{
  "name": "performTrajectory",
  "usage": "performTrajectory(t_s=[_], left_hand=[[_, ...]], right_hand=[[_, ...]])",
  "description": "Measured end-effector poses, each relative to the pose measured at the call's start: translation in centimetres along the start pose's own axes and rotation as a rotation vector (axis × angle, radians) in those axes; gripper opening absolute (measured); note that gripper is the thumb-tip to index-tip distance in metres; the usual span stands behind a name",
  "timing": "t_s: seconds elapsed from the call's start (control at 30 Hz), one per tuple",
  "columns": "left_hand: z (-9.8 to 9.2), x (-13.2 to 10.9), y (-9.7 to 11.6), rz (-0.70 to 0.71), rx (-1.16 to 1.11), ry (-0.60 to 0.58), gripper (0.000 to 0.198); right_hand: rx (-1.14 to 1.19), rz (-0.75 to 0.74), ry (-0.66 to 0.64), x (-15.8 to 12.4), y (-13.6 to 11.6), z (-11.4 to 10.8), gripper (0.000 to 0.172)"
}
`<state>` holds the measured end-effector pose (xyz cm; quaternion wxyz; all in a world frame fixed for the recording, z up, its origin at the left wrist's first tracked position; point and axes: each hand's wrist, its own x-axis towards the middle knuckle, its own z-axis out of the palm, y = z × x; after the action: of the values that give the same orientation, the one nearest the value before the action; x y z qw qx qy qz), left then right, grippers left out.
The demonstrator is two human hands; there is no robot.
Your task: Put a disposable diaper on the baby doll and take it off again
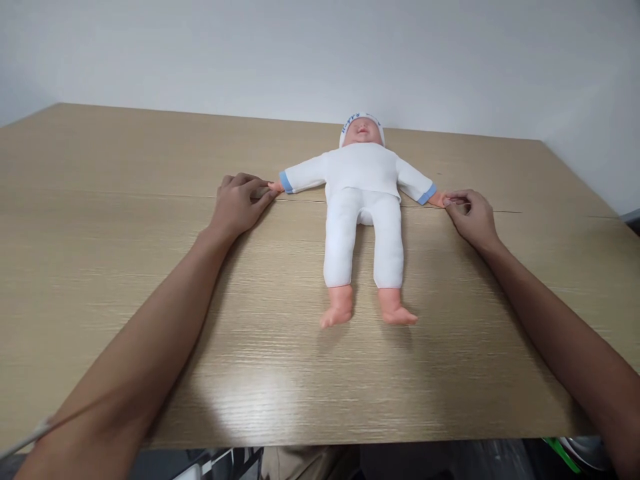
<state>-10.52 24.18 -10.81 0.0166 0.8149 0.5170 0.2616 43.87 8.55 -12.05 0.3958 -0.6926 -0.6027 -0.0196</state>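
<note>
A baby doll (361, 175) lies on its back on the wooden table, with its head at the far side and its bare feet towards me. It wears a white top and trousers with blue cuffs and a white cap with blue lettering. Both its arms are stretched out sideways. My left hand (243, 202) pinches the doll's hand on the left between thumb and fingers. On the other side, my right hand (471, 215) pinches the opposite doll hand in the same way. The doll's legs lie slightly apart, untouched.
The wooden table (270, 320) reaches to a pale wall (310, 60) at the back. A thin seam runs across the tabletop under the doll. A white cable (25, 443) crosses by my left forearm. Below the front edge, a green-rimmed object (563, 453) shows at right.
</note>
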Motion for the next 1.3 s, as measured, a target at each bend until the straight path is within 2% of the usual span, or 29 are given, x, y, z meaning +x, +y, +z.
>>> performTrajectory(t_s=[0.13, 0.37, 0.6, 0.7, 1.0, 1.3], left_hand=[[-0.1, 0.0, 0.5, 0.024, 0.017, 0.011, 0.109], [-0.4, -0.2, 1.2, 0.035, 0.041, 0.027, 0.117], [-1.2, -0.4, 2.6, 0.052, 0.028, 0.02, 0.123], [-1.1, -0.2, 2.6, 0.04, -0.007, 0.003, 0.124], [-0.3, 0.4, 0.6, 0.05, -0.006, -0.015, 0.106], [0.8, 0.3, -0.7, -0.011, -0.016, 0.031, 0.06]], right_hand=[[-0.031, -0.034, -0.009, 0.1, 0.1, -0.1, 0.021], [-0.084, -0.066, -0.033, 0.3, 0.2, -0.2, 0.02], [0.026, -0.03, 0.012, 0.1, 0.5, 0.1, 0.04], [0.037, -0.063, -0.012, 0.0, 0.5, 0.1, 0.042], [0.008, -0.089, -0.073, 0.1, 0.2, -0.3, 0.041], [0.053, -0.067, -0.059, 0.2, 0.5, -0.1, 0.045]])
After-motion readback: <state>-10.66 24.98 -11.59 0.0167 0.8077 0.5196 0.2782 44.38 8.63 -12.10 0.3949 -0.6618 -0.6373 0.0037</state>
